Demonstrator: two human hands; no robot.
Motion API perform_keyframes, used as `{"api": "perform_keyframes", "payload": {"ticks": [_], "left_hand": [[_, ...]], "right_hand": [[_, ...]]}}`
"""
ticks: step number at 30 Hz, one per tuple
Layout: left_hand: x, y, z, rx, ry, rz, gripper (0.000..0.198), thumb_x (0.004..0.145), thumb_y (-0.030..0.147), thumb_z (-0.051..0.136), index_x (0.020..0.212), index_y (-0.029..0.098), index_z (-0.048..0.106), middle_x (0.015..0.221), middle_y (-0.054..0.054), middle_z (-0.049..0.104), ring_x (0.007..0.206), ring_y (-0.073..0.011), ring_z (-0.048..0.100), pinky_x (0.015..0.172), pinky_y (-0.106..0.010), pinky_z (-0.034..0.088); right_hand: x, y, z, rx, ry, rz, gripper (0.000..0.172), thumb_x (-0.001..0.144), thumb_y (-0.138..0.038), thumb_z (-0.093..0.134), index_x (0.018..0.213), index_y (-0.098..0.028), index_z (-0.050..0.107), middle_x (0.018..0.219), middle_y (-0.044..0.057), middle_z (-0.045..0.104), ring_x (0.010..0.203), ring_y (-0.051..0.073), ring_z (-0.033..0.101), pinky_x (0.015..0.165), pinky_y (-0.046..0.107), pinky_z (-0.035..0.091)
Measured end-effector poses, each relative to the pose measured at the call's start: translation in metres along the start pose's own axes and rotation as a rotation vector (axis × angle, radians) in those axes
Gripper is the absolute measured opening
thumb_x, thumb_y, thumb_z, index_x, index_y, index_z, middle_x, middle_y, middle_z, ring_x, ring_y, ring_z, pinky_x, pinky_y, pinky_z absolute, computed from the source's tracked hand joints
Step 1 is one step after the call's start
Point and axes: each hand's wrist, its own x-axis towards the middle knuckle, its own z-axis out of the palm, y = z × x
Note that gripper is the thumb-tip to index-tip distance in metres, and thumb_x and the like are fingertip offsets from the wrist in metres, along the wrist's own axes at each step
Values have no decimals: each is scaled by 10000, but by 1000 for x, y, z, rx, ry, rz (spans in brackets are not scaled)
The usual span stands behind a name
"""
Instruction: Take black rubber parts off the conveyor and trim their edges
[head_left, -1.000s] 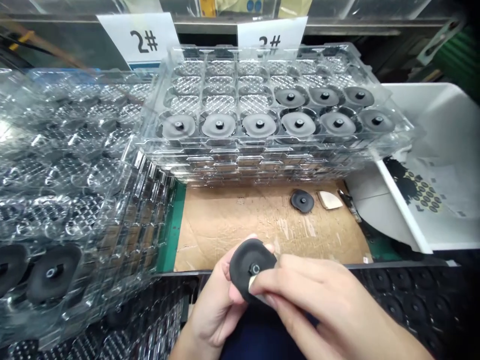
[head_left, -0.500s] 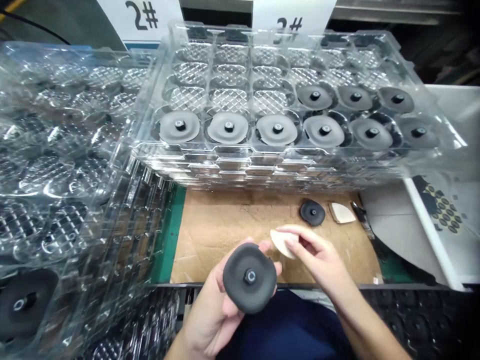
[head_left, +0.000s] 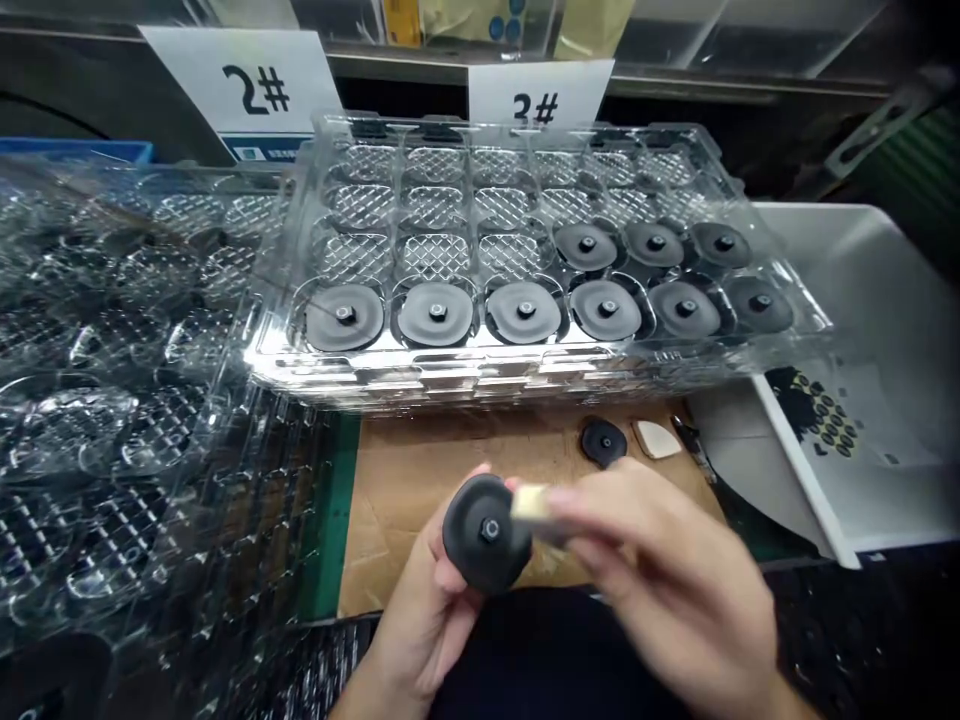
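My left hand (head_left: 424,605) cups a black rubber disc (head_left: 480,535) in front of me, its centre stud turned up so that the face looks my way. My right hand (head_left: 652,590) pinches a pale pad (head_left: 529,502) narrowly in its fingertips, right at the disc's edge. At 12 o'clock lies a cardboard sheet (head_left: 397,560); at 1 o'clock, a second black disc (head_left: 603,442) sits just beside a cream wedge (head_left: 657,439). Beyond, a clear blister tray (head_left: 360,372) seats grey discs (head_left: 435,313), one per pocket, which keeps them apart. More clear trays (head_left: 112,430) are piled at 10 o'clock, and a white bin (head_left: 862,260) stands at 2 o'clock.
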Motion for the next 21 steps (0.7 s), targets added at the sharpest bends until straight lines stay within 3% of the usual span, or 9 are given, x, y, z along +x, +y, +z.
{"api": "perform_keyframes", "payload": {"ticks": [2, 5, 7, 9, 11, 14, 18, 19, 21], "left_hand": [[-3, 1, 0, 35, 68, 29, 584, 558, 369, 754, 1118, 285, 609, 1053, -23, 689, 1042, -203, 577, 906, -250, 436], [-8, 5, -2, 57, 187, 106, 584, 492, 375, 781, 1051, 274, 649, 1020, 4, 703, 968, -150, 602, 822, -161, 462], [-12, 8, -3, 26, 201, 161, 506, 489, 359, 787, 977, 272, 683, 975, 25, 716, 903, -120, 621, 794, -133, 467], [-16, 9, -5, -23, 143, 186, 377, 524, 328, 782, 891, 290, 706, 886, 57, 726, 828, -91, 635, 764, -117, 474], [-19, 8, -8, -47, 86, 202, 378, 513, 312, 790, 882, 302, 706, 862, 65, 726, 815, -88, 640, 753, -116, 478], [-25, 8, -16, -6, 106, 228, 576, 456, 309, 812, 1012, 287, 661, 1022, 13, 708, 946, -148, 628, 819, -171, 479], [-35, 9, -18, -7, 129, 243, 610, 454, 341, 803, 1041, 296, 642, 1090, -1, 685, 981, -228, 628, 848, -265, 495], [-36, 10, -17, -17, 113, 250, 605, 462, 335, 802, 1044, 294, 640, 1090, -4, 685, 983, -234, 628, 858, -272, 491], [-37, 10, -16, -32, 41, 264, 612, 461, 315, 808, 1048, 281, 641, 1093, -17, 684, 995, -241, 623, 879, -278, 479]], "right_hand": [[12, -11, 6, -25, -73, -145, 352, 854, -93, 492, 1173, -240, 520, 993, 16, 645, 827, 157, 572, 744, 300, 423], [21, -17, 18, -122, -189, -13, 283, 860, -76, 458, 1087, -199, 574, 831, 17, 639, 719, 156, 521, 676, 301, 405], [24, -20, 27, -187, -234, -26, 281, 858, -85, 461, 1075, -209, 589, 807, 18, 635, 692, 162, 495, 654, 308, 387], [25, -24, 37, -140, -169, -184, 285, 863, -108, 459, 1103, -201, 580, 868, 30, 648, 709, 166, 507, 663, 315, 384], [22, -29, 45, -58, -74, -254, 278, 871, -121, 452, 1116, -181, 569, 928, 42, 648, 745, 164, 534, 689, 316, 390], [6, -34, 47, -13, -77, -36, 253, 862, -114, 454, 1074, -169, 581, 869, 41, 636, 721, 150, 551, 672, 292, 409], [-20, -30, 30, 246, -366, 268, 151, 851, -216, 535, 956, -247, 639, 798, -14, 644, 699, 125, 593, 609, 217, 446], [-24, -29, 26, 299, -371, 311, 138, 845, -239, 554, 942, -267, 647, 822, -25, 658, 721, 124, 606, 616, 206, 456], [-28, -27, 21, 315, -242, 363, 136, 840, -252, 568, 941, -296, 648, 882, -38, 672, 766, 124, 619, 642, 191, 470]]}}
